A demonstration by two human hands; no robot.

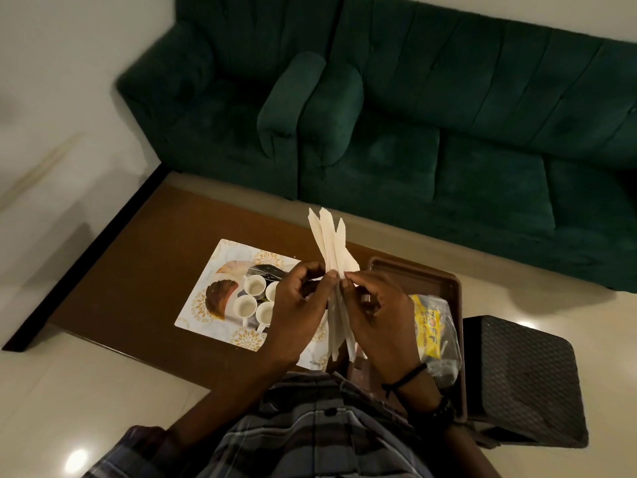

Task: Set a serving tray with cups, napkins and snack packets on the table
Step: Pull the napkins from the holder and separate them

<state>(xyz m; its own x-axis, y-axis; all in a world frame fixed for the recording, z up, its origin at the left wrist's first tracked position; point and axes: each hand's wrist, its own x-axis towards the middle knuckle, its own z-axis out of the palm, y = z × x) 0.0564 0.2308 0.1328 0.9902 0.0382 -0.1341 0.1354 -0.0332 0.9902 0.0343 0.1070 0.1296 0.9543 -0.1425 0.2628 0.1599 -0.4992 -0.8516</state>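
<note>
Both hands hold a bundle of folded white napkins upright above the table, fanned out at the top. My left hand pinches the bundle from the left and my right hand grips it from the right. Below my right hand lies a brown serving tray with a clear and yellow snack packet in it. Several small white cups stand on a patterned placemat to the left of my hands.
The brown wooden table has a dark edge on its left side. A dark green sofa stands behind it. A dark woven stool sits at the right, beside the tray. The floor is pale and glossy.
</note>
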